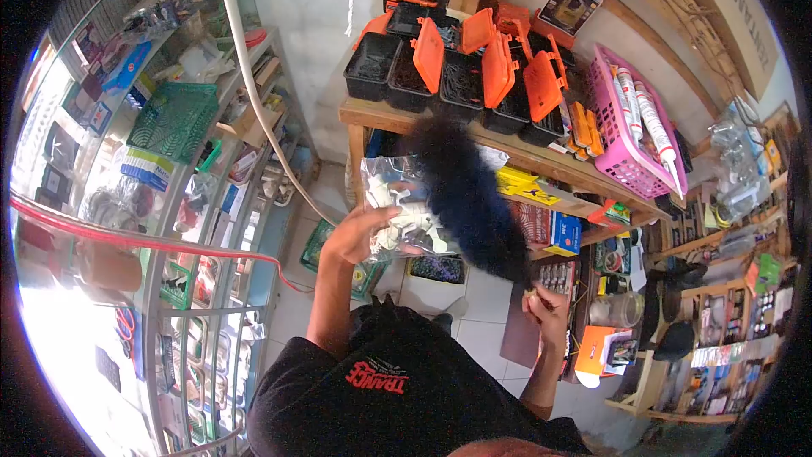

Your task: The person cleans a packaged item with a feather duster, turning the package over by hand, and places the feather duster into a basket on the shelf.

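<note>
A clear bag (401,171) of white pieces (414,218) is gripped by the left hand (359,235); to its right, the right hand (550,308) clasps a dark duster (470,199).

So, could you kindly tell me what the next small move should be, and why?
I'd probably sweep the dark fluffy duster lightly across the clear plastic bag: the right hand grips the duster's handle, the left hand holds up the bag of white pieces, and the duster's head overlaps it in view, though contact is unclear.
</note>
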Available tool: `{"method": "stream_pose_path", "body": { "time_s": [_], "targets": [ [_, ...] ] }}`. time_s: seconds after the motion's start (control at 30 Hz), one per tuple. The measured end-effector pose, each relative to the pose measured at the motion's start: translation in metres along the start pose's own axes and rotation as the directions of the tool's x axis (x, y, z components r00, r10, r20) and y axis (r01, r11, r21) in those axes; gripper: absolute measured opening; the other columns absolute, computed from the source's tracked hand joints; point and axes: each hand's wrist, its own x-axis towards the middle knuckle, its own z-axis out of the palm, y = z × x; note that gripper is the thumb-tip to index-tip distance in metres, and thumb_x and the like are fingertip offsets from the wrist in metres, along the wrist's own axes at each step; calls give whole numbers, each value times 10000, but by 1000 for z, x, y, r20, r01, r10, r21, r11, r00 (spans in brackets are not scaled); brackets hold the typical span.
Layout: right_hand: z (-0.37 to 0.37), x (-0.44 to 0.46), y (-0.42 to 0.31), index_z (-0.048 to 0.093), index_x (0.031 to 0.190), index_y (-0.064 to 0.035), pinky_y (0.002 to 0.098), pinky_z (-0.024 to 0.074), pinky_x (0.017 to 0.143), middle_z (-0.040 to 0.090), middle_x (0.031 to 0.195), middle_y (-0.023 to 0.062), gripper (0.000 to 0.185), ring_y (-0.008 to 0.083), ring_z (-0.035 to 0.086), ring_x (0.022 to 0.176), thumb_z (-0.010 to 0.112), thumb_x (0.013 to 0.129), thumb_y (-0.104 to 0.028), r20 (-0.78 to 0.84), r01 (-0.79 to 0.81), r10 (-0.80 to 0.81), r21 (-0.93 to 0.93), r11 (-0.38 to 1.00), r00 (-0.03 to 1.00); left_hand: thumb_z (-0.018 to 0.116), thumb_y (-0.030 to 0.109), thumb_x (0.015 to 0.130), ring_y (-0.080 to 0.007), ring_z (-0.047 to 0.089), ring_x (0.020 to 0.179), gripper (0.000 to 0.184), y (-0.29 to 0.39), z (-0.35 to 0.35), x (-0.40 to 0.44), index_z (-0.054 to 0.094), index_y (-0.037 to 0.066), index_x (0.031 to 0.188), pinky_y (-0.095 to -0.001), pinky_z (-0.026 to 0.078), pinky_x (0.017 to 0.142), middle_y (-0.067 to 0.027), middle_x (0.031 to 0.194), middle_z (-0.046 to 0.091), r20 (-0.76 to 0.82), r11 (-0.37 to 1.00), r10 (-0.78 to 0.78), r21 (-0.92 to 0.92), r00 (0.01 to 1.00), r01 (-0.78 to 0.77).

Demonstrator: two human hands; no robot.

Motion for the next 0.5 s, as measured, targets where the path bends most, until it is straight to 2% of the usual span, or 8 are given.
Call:
{"method": "stream_pose_path", "body": {
  "time_s": [0.03,0.1,0.2,0.27,0.3,0.4,0.43,0.5],
  "targets": [
    [1,-1,-2,649,918,11,221,298,439,561,674,0,221,45,421,509,664,885,-206,19,-15,15,0,1000,1000,593,98,874,-293,577,1112,468,-3,0,2,471,3,1317,-438,549,876,-191,1291,525,16,999,2,-46,1000,-1],
    [-16,1,26,660,948,17,219,311,443,573,683,3,202,44,431,529,660,880,-173,137,30,-28,-17,999,990,589,77,868,-276,575,1112,480,-16,-18,9,458,4,1324,-412,537,888,-180,1288,531,2,993,60,103,998,-60],
    [2,-2,15,644,885,14,218,321,444,574,687,5,186,44,438,538,660,883,-171,58,47,-47,-1,999,997,591,2,828,-243,582,1094,511,-45,-40,20,460,6,1322,-365,490,931,-146,1255,567,3,940,310,146,951,-308],
    [21,-5,10,576,1066,-12,232,330,421,561,688,2,258,57,425,510,663,881,-169,-113,159,-152,56,986,982,601,-26,801,-221,582,1094,484,-22,16,11,523,4,1278,-331,440,986,-135,1249,579,-122,970,226,-65,966,-235],
    [32,-6,7,547,1103,-24,238,330,414,554,690,1,292,60,419,500,665,881,-172,-187,183,-152,163,970,971,621,-32,780,-225,578,1112,452,-25,21,13,561,-8,1228,-358,437,993,-143,1264,576,-153,939,339,106,928,-326],
    [55,-5,21,449,1045,-89,250,311,377,475,660,-14,315,85,391,447,680,878,-225,-227,323,-238,512,796,945,624,-19,781,-239,561,1151,439,-23,50,0,555,-26,1214,-371,432,999,-158,1312,551,111,742,508,446,854,-500],
    [65,-2,22,442,1005,-96,249,309,374,465,670,-12,317,88,390,442,688,872,-246,-220,334,-251,588,737,943,629,15,787,-269,545,1194,404,-21,55,0,586,-9,1188,-378,433,997,-200,1338,526,317,585,496,566,809,-581],
    [83,3,8,436,982,-109,246,312,367,442,718,3,336,111,394,430,688,859,-294,-202,366,-314,666,650,927,645,40,723,-322,492,1266,423,-24,74,-2,648,97,1142,-431,413,1033,-151,1369,515,583,210,470,655,662,-726]
  ]
}}
